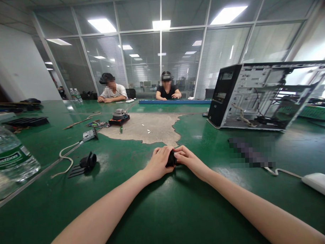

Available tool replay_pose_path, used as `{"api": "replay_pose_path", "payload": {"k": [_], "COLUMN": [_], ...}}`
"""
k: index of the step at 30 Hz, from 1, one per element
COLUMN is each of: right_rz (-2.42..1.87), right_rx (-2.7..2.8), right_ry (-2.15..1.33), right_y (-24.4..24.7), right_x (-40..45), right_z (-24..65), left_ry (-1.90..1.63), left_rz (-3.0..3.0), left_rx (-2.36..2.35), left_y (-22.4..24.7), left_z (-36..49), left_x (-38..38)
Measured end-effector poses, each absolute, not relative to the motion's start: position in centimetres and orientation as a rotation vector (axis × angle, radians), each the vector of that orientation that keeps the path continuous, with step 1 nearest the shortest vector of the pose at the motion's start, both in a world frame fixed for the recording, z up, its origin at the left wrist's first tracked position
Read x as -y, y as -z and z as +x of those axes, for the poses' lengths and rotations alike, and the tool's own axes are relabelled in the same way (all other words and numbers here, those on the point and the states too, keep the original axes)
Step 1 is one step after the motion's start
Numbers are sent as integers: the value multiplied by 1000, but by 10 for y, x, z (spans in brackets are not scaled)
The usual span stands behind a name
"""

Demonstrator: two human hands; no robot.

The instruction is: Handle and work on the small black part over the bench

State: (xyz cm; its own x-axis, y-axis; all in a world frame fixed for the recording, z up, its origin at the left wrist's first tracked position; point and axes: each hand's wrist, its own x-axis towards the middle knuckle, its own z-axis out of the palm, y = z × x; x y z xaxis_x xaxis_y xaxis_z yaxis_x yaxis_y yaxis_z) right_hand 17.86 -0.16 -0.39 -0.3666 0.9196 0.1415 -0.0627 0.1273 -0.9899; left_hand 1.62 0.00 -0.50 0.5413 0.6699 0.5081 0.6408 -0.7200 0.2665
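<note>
Near the middle of the green table [144, 208], both hands meet around a small black part [170, 159]. My left hand [160, 163] wraps its fingers over the part's left side and top. From the right, my right hand [185, 159] pinches the same part with thumb and fingers. Much of the part is hidden, so its exact shape cannot be made out. Just beyond the hands lies a bare beige patch [157, 125] of the tabletop. A black bracket with a round piece [86, 163] rests to the left of my hands.
An open computer case [225, 98] stands at the back right. A water bottle [13, 155] is at the left edge. A metal piece with a cable [89, 134] and a heat sink with fan [119, 117] lie back left. Two people sit across the table.
</note>
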Motion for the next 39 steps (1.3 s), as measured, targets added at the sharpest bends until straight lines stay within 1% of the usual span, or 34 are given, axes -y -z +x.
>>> {"api": "replay_pose_path", "payload": {"k": [5, 12, 20, 28, 36, 39], "right_rz": [-942, -831, -968, -815, -953, -966], "right_rx": [1497, 1543, 1529, 1564, 1530, 1542], "right_ry": [-1366, -1437, -1281, -1456, -1331, -1333], "right_y": [7, -3, 3, -5, 3, 3], "right_x": [-1, 4, -1, 1, -3, -3], "right_z": [177, 181, 178, 181, 178, 180], "left_ry": [-924, -926, -933, -930, -907, -916], "left_rz": [2691, 2683, 2667, 2670, 2656, 2650], "left_rx": [-1148, -1144, -1143, -1150, -1143, -1151], "left_y": [4, 2, -1, 2, -2, -1], "left_z": [16, 16, 17, 17, 16, 16], "left_x": [0, 1, 1, -1, -1, -1]}}
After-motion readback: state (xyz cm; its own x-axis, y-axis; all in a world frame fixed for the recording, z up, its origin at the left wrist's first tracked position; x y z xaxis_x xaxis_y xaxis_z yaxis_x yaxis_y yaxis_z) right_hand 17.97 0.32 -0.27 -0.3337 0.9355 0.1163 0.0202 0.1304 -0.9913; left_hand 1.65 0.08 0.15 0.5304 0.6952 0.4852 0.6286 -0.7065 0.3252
